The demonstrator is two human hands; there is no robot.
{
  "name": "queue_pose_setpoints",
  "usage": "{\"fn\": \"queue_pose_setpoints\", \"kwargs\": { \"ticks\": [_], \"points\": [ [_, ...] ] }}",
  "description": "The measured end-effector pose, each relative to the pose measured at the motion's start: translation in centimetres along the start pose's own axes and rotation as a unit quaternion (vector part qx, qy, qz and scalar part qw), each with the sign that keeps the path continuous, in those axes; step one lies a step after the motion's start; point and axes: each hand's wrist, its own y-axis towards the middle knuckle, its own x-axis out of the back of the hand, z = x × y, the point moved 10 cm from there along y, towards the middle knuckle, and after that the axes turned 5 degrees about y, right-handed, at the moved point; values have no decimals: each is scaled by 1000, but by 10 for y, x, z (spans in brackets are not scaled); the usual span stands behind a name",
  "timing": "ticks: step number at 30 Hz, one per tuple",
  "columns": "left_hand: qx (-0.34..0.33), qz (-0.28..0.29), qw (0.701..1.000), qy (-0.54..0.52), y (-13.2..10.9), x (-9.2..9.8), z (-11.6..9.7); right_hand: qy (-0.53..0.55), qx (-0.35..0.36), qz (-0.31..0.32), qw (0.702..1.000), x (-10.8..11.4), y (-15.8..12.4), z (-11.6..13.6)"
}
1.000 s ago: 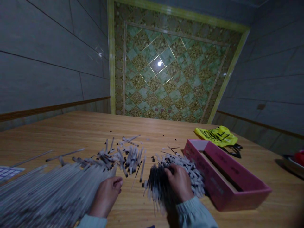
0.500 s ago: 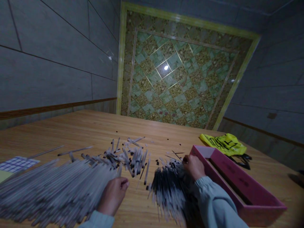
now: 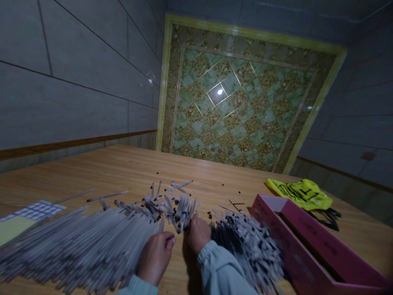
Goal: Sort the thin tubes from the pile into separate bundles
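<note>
My left hand [image 3: 156, 255] is closed in a pinch beside the right end of a large heap of long, thin, clear plastic tubes [image 3: 89, 246]. Whatever its fingertips hold, if anything, cannot be made out. My right hand [image 3: 199, 234] reaches to the near right edge of a small pile of short clear pieces with dark ends [image 3: 181, 209]. Its fingers are curled and partly hidden. Under and beside my right forearm lies a bundle of thin black-and-clear sticks [image 3: 229, 237], with many whitish, dark-tipped pieces [image 3: 260, 246] to its right.
A long pink box [image 3: 307, 241] stands at the right, with a yellow bag with black lettering [image 3: 302, 194] behind it. A checked sheet [image 3: 39, 209] and a pale yellow paper [image 3: 18, 227] lie at the left. Small black bits dot the wooden table [image 3: 123, 164].
My right hand has moved left from the black-and-clear bundle to the small pile in the middle. My left hand stays pinched beside the tubes. The whole view has shifted slightly.
</note>
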Motion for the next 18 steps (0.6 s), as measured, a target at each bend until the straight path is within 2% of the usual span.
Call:
{"fn": "queue_pose_setpoints", "kwargs": {
  "ticks": [5,8,10,12,15,16,18],
  "points": [
    [-36,-20,999,-15,1,-1,-5,156,-44,-9,987,10,1,-20],
    [-87,-45,995,-34,-1,5,-20,260,-56,28,964,10,-19,-22],
    [-135,-49,989,-42,-5,9,-37,349,-62,63,933,7,-40,-18],
    [-174,-39,983,-42,-10,12,-52,497,-68,92,860,3,-61,-10],
    [-217,-14,975,-54,-18,11,-70,694,-69,113,708,3,-82,0],
    [-225,-7,972,-70,-20,10,-74,722,-63,115,679,4,-84,1],
    [-206,-3,969,-135,-19,10,-73,745,-46,106,656,6,-84,-1]
  ]
}}
